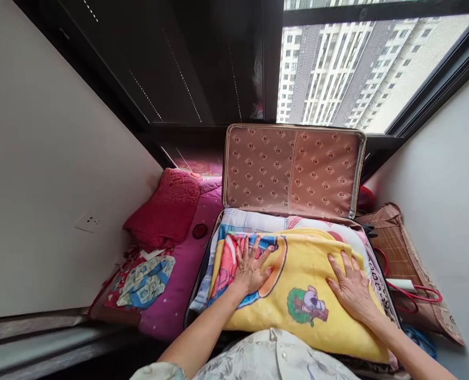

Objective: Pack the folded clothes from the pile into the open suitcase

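Observation:
A folded yellow blanket (274,311) with cartoon prints, one of them a koala by a tree, lies on top of the packed suitcase (223,174). My left hand (250,269) rests flat on the blanket's left part, over a red, blue and orange print, fingers spread. On the right part, my right hand (349,285) presses down with its fingers apart. Under the blanket, white and blue checked fabric (254,220) and a white and pink cloth (317,224) show along the back. The suitcase lid (266,169) stands open, its patterned brown lining facing me.
Left of the suitcase, a red folded blanket (163,211) and a patterned cloth bundle (147,282) lie on purple bedding (179,279). A small dark round object (199,230) sits there too. To the right are a rolled brown mat (393,237) and red cord (428,291). Walls and a window surround this corner.

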A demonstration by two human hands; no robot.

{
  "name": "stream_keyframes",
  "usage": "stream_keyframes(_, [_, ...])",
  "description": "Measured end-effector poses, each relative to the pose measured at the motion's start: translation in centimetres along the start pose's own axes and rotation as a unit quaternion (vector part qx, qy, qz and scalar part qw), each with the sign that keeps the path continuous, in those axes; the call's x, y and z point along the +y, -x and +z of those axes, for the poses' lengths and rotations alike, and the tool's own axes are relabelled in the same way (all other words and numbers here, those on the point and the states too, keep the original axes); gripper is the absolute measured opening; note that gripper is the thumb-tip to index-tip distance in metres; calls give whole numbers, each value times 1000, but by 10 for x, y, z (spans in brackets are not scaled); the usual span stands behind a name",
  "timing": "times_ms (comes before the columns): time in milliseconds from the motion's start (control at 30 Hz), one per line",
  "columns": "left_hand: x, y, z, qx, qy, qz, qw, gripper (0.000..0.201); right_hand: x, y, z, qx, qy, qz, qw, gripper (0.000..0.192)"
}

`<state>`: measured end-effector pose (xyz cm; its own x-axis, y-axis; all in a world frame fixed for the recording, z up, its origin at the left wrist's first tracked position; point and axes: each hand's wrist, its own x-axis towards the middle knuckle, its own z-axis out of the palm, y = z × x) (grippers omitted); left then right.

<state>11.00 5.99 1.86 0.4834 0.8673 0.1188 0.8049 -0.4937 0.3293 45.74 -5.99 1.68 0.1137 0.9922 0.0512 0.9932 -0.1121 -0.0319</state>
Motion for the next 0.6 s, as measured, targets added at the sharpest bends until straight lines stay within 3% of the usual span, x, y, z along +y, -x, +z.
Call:
stream_keyframes(167, [-8, 1, 8, 10, -30, 13, 999, 66, 31, -45, -34, -172, -27, -93, 980, 72])
stream_keyframes(233, [-11, 1, 10, 19, -49, 18, 998, 67, 42, -88, -56, -226, -57, -174, 957, 73])
stream_keyframes(300, [-12, 2, 11, 30, -68, 24, 997, 66, 45, -146, -81, -240, -83, -238, 938, 61])
stream_keyframes(367, [-13, 2, 11, 39, -86, 32, 995, 66, 39, -216, -107, -180, -84, -234, 952, 51])
stream_keyframes(433, [-14, 2, 10, 44, -100, 42, 993, 68, 27, -287, -130, -45, -73, -162, 983, 54])
stream_keyframes(467, [-14, 3, 9, 47, -107, 45, 992, 68, 21, -322, -140, -12, -73, -145, 987, 59])
stream_keyframes(600, [-14, 3, 7, 53, -126, 54, 989, 70, 5, -431, -165, 52, -88, -117, 988, 76])
